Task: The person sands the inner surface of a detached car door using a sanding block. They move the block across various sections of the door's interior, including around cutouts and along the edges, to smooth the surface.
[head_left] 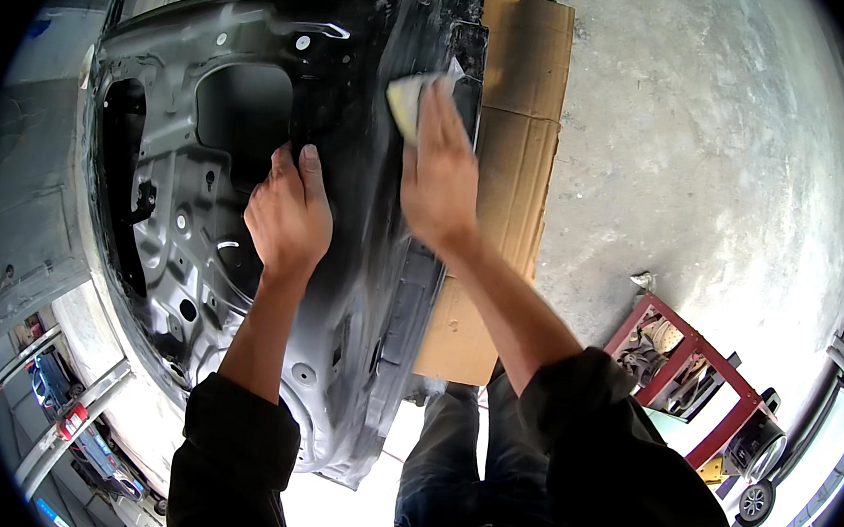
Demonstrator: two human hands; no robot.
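Observation:
A bare car door [352,257] in dark grey and black metal lies across the left and middle of the view. My left hand [290,222] rests on its inner panel beside a large cut-out, thumb extended and fingers bent at the cut-out's edge; the fingertips are partly hidden. Farther up, my right hand [442,180] presses a folded, pale yellow and white sanding sheet [406,104] against the smooth strip near the door's right edge. Its fingers are closed over the sheet, slightly blurred. Dull grey scuffing shows on the black surface around it.
Flattened cardboard [515,171] lies under the door's right side on the concrete floor [671,165]. A dark red metal rack [700,353] holding assorted items stands at the lower right, near parked cars [810,478]. A grey panel [33,179] stands along the left.

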